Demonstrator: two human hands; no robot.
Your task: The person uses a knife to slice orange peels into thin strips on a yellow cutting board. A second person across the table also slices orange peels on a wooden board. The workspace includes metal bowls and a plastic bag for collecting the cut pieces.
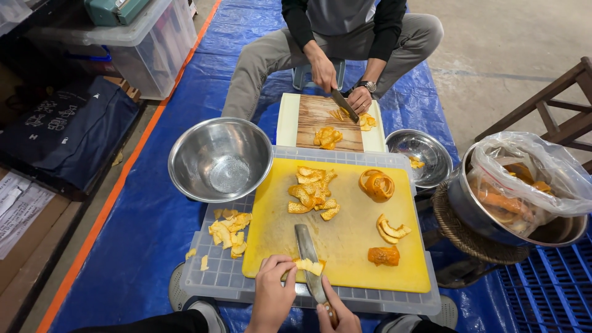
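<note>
Two hands work at the yellow cutting board (345, 246) — left hand (271, 296) pinches an orange peel piece (308, 266) on its near edge, right hand (338, 316) is closed around a knife (308, 256) lying against the peel.

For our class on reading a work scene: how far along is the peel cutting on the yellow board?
Done: a pile of cut peel strips on the yellow cutting board, more pieces beside it. In hand: the left hand steadies a peel piece while the right hand holds the knife. Left: three uncut peels.
</note>
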